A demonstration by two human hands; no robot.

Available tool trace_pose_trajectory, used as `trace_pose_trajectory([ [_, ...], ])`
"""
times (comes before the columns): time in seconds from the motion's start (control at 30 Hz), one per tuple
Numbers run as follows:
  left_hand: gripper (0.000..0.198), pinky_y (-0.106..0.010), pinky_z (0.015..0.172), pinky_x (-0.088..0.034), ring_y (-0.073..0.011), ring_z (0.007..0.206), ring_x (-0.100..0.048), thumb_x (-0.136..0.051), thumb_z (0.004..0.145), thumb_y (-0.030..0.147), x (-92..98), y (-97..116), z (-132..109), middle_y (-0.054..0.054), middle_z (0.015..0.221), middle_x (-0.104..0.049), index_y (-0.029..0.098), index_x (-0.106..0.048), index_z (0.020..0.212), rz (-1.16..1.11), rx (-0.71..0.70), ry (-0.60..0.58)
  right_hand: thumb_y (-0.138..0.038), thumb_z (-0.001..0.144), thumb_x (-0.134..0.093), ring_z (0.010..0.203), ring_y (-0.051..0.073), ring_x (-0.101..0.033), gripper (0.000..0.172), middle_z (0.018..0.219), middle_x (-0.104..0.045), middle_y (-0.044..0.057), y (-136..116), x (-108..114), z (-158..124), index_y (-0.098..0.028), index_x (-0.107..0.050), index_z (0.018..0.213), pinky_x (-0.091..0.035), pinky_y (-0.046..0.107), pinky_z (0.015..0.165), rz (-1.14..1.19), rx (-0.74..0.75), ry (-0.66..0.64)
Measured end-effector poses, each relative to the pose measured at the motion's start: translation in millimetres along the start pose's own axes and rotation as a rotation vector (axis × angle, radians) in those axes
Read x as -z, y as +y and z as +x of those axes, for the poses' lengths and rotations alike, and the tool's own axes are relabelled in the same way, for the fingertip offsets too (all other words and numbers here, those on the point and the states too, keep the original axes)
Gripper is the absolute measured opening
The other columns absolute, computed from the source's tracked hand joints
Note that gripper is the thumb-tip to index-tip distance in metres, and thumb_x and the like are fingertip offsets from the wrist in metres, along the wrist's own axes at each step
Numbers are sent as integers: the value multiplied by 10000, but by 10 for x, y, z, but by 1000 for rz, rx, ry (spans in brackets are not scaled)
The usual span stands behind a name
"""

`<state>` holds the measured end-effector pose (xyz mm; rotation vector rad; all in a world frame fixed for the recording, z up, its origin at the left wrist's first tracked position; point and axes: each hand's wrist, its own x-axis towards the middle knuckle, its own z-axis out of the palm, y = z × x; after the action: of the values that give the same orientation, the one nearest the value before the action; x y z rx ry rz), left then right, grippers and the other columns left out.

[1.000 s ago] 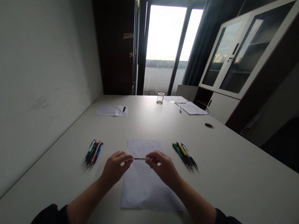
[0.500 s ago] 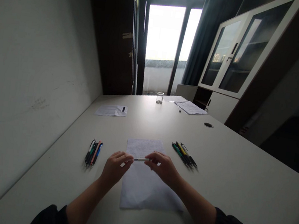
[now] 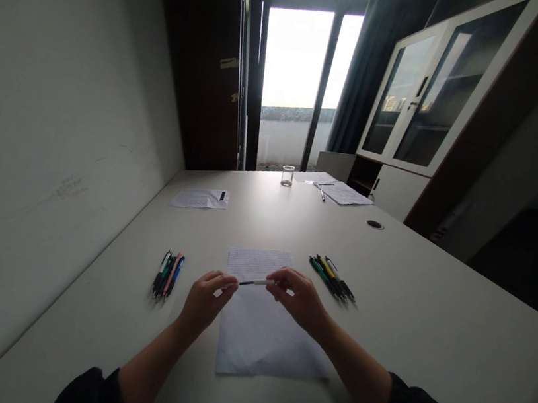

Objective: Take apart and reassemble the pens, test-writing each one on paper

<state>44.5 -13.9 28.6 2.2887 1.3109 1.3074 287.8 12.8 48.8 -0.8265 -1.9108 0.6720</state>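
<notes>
Above the sheets of paper [image 3: 273, 345], my two hands hold a pen between them, almost level. My left hand [image 3: 209, 296] pinches the tip of its thin dark refill [image 3: 246, 283]. Thumb and fingers of my right hand [image 3: 298, 297] are closed round the far end of the white pen barrel [image 3: 260, 282]. The refill sticks out of the barrel toward my left hand. What lies inside each fingertip grip is hidden. Lined writing shows on the upper part of the paper below.
Several pens [image 3: 168, 277] lie left of the paper, and another group of pens [image 3: 332, 280] lies to the right. Farther back are a glass [image 3: 287, 176], a paper with a dark strip [image 3: 199, 198], a stack of papers [image 3: 347, 194] and a cable hole [image 3: 374, 224]. A wall [image 3: 80, 155] borders the left.
More of the dark refill shows between my left fingers and the white barrel. My right hand has shifted slightly right and up, and my left hand slightly left.
</notes>
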Motion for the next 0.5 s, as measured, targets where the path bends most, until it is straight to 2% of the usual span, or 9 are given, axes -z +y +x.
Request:
trace_pose_trajectory([
  [0.2,101,-256,716,-515,-158,774,-632,-595,908,213,-11,27,6,-40,866,-689,216,-690,942,3,-18,-16,-252,852,-683,596,121,-606,102,755,-647,12,31,-41,2,-184,-669,928,-509,251,580,76,-12,-89],
  [0.5,96,-270,729,-511,-163,774,-621,-596,904,200,-23,42,-11,-40,843,-683,215,-688,928,36,-54,-33,-351,833,-711,570,123,-610,190,694,-665,12,64,-65,-8,-171,-698,891,-499,244,570,69,-64,-122],
])
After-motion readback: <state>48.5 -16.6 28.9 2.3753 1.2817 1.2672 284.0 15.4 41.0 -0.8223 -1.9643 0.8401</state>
